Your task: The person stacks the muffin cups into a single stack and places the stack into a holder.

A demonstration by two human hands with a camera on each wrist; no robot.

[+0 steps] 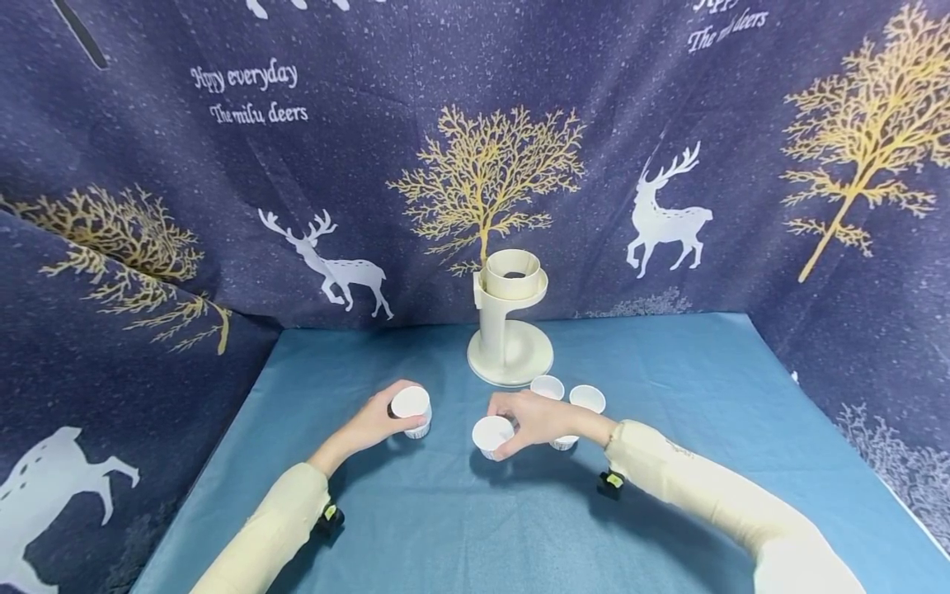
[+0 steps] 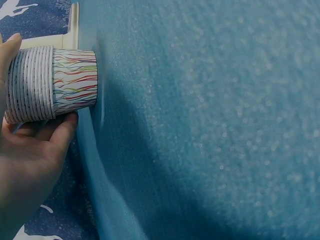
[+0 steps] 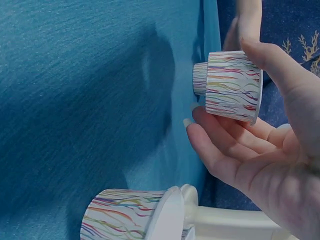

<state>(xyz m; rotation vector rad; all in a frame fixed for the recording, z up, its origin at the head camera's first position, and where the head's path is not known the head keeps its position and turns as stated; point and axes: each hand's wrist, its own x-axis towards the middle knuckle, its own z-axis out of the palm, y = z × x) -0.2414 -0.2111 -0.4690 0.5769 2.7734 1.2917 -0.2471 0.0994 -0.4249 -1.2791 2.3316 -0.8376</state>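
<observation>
My left hand [image 1: 378, 419] grips a stack of nested paper cups [image 2: 37, 82], thumb on one side and fingers on the other. Its lowest cup is white with thin wavy coloured lines, and many rims overlap above it. To the right of that stack, my right hand [image 1: 540, 417] pinches a single paper cup [image 3: 232, 87] of the same pattern between thumb and fingers, just above the blue cloth. Beside and behind the right hand stand more paper cups [image 1: 588, 399], one of them partly hidden under the wrist.
A cream stand [image 1: 492, 330] with a round base and a ring-shaped top holder rises at the table's back middle. Blue cloth [image 1: 460, 528] covers the table. A dark blue curtain with deer and trees [image 1: 356, 181] hangs close behind and at the sides.
</observation>
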